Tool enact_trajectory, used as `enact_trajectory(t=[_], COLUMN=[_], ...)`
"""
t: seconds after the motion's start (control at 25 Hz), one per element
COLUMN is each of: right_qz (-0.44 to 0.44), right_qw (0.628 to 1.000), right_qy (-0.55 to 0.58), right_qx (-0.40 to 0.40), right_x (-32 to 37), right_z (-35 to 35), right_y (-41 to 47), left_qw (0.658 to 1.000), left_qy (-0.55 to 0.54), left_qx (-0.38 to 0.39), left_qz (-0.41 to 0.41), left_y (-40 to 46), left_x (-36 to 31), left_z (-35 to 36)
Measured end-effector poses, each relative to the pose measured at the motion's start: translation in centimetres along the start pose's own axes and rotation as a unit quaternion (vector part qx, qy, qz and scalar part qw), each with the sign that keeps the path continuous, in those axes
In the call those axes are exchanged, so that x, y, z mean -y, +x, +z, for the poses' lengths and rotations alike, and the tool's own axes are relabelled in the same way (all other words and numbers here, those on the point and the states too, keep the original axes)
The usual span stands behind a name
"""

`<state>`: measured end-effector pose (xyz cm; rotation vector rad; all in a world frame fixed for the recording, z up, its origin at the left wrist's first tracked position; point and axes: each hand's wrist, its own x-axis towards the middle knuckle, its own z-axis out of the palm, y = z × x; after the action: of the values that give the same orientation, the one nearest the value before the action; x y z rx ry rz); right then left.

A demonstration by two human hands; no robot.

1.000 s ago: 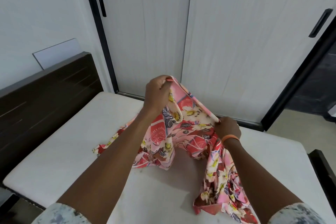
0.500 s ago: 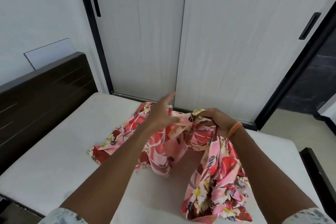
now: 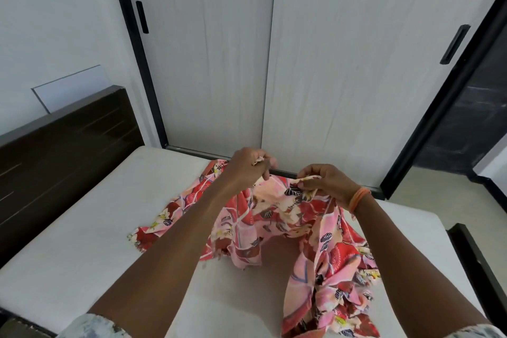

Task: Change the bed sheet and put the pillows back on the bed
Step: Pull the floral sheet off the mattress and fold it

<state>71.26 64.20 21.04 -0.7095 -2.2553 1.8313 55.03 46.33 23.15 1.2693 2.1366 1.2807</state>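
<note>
A pink and red floral bed sheet (image 3: 277, 217) lies bunched on the bare white mattress (image 3: 82, 241), partly lifted. My left hand (image 3: 247, 166) pinches a bit of the sheet's edge near the far side of the bed. My right hand (image 3: 321, 180), with an orange band on the wrist, grips the same edge a little to the right. Between the two hands the fabric hangs slack, and a long fold trails down toward me on the right. No pillows are in view.
A dark wooden headboard (image 3: 63, 145) stands at the left. Pale sliding wardrobe doors (image 3: 315, 63) with black frames rise right behind the bed. The bed's dark footboard (image 3: 477, 266) shows at the right, with a dark doorway (image 3: 474, 115) beyond.
The sheet was held high, then dropped lower. My left hand let go with fingers spread half a second ago and now pinches the edge again, close to my right hand.
</note>
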Motion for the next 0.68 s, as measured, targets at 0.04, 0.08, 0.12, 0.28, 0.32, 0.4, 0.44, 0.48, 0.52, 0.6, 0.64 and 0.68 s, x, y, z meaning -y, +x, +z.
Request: enact_trajectory(t=[0.04, 0.08, 0.12, 0.28, 0.32, 0.4, 0.44, 0.48, 0.52, 0.6, 0.64, 0.68], right_qz=[0.003, 0.008, 0.022, 0.066, 0.079, 0.111, 0.127, 0.141, 0.152, 0.161, 0.160, 0.144], right_qw=[0.999, 0.995, 0.991, 0.983, 0.980, 0.966, 0.959, 0.954, 0.953, 0.955, 0.957, 0.963], right_qy=[0.048, 0.095, 0.126, 0.169, 0.182, 0.229, 0.250, 0.259, 0.258, 0.245, 0.236, 0.221], right_qx=[-0.007, -0.016, -0.025, -0.026, -0.029, -0.041, -0.045, -0.046, -0.048, -0.051, -0.054, -0.062], right_x=[0.2, 0.5, 1.0, 2.5, 2.8, 3.1, 3.1, 3.1, 3.0, 2.8, 2.8, 2.7], right_z=[0.2, 0.3, 0.4, 1.2, 1.3, 1.5, 1.6, 1.7, 1.8, 1.7, 1.6, 1.5], right_y=[-0.1, 0.0, 0.1, 0.6, 0.6, 0.7, 0.7, 0.7, 0.8, 0.9, 0.7, 0.5], left_qw=[1.000, 1.000, 0.999, 0.989, 0.985, 0.974, 0.971, 0.968, 0.967, 0.970, 0.973, 0.976], left_qy=[0.001, 0.010, 0.020, 0.093, 0.113, 0.153, 0.166, 0.174, 0.175, 0.146, 0.120, 0.093], left_qx=[0.008, 0.020, 0.030, -0.036, -0.053, -0.078, -0.087, -0.095, -0.104, -0.128, -0.138, -0.146], left_qz=[0.008, 0.019, 0.029, 0.105, 0.122, 0.146, 0.152, 0.153, 0.153, 0.148, 0.142, 0.131], left_y=[-0.2, -0.6, -1.1, -1.9, -2.1, -2.2, -2.2, -2.1, -2.1, -1.9, -1.7, -1.5], left_x=[-0.1, -0.2, -0.3, 0.1, 0.2, 0.4, 0.4, 0.4, 0.3, 0.4, 0.4, 0.3], left_z=[0.4, 1.1, 2.0, 5.4, 5.8, 6.3, 6.4, 6.5, 6.6, 6.6, 6.5, 6.3])
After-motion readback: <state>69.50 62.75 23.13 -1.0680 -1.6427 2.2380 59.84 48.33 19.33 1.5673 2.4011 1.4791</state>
